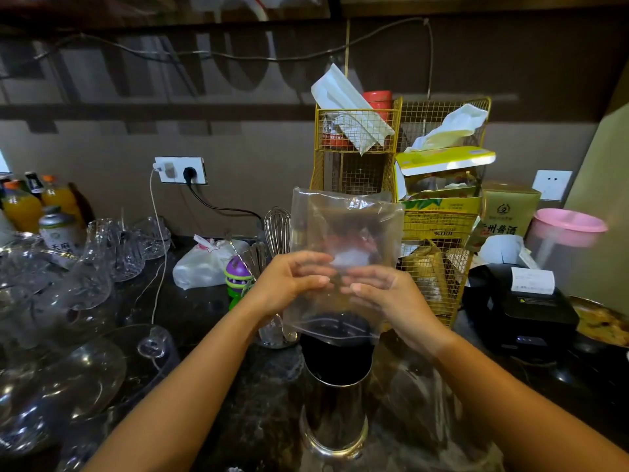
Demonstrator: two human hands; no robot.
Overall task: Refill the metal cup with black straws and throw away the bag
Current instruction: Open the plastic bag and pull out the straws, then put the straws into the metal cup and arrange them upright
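While both hands are raised over the table [211,321], the scene reads as follows.

Bag: clear plastic bag [343,233] held upright at centre, directly above the metal cup; it looks empty, its lower edge just over the straw tops.
Left hand: left hand [289,284] at 9 o'clock of the bag's lower half, fingers [316,258] curled and pinching the plastic.
Right hand: right hand [391,294] at 3 o'clock of the bag, fingers [366,274] closed on the plastic, fingertips close to those of the left.
Metal cup: metal cup [335,413] upright on the table at 6 o'clock of the bag, between the forearms.
Straws: black straws [337,352] standing packed in the cup, tops above its rim.
Surroundings: whisk [277,229] at 10 o'clock of the bag; yellow wire rack [357,158] at 12 o'clock behind it; glasses [102,267] far at 9 o'clock; black printer [524,308] at 3 o'clock.
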